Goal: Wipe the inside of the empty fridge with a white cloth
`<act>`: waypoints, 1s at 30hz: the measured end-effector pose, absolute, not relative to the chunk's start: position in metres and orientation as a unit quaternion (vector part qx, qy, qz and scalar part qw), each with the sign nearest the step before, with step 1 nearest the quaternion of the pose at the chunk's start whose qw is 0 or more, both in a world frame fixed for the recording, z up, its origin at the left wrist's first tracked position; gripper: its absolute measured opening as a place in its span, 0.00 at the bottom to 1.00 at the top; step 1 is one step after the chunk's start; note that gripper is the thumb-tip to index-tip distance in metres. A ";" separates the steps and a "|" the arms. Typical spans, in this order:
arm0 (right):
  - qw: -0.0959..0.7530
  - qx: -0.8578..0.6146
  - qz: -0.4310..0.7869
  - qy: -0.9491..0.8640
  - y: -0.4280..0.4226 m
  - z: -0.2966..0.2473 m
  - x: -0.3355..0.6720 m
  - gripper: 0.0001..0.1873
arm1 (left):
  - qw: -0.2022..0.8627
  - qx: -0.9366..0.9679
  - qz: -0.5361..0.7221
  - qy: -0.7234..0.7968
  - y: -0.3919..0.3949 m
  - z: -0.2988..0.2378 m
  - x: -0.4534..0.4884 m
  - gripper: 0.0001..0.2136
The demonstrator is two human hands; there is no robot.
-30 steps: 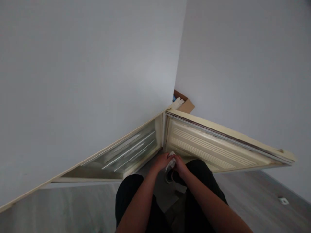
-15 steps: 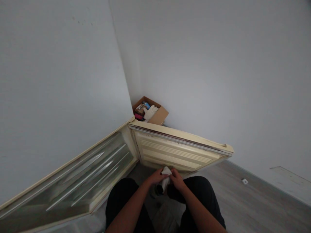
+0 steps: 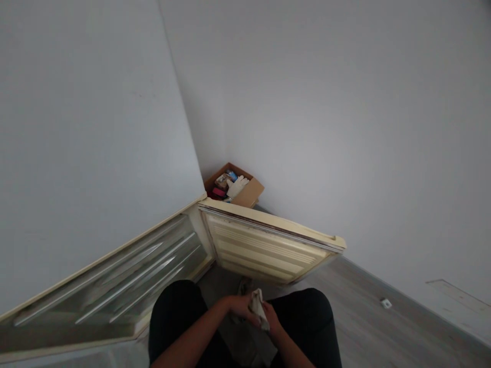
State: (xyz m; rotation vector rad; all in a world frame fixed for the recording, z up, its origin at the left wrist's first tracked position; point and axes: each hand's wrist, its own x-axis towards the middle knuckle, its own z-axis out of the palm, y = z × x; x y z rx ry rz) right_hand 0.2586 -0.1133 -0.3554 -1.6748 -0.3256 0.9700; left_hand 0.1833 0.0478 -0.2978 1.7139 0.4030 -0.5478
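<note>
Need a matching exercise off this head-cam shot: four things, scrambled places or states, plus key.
Column 1
1. crumpled cloth
2. pale glove
3. ribbed door
4. small white object

Column 2
A. on the floor at right, near the wall
B. cream, swung open
C. between the left hand and right hand
D. inside the cardboard box

Pairs: 1-C, 2-D, 3-B, 4-A

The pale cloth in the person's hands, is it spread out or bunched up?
Bunched up: the pale cloth is a small, creased bundle between the left hand and the right hand.
</note>
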 end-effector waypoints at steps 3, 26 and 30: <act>0.563 -0.714 0.394 -0.135 -0.122 -0.352 0.264 0.27 | 0.596 0.757 -0.198 0.179 0.035 -0.287 0.188 0.24; 0.678 -0.463 0.563 -0.099 -0.091 -0.275 0.167 0.34 | 0.559 0.778 0.086 0.273 0.005 -0.195 0.087 0.22; 0.709 -0.451 0.540 0.040 -0.092 -0.276 0.145 0.35 | 0.526 0.824 0.058 0.204 -0.028 -0.162 0.094 0.21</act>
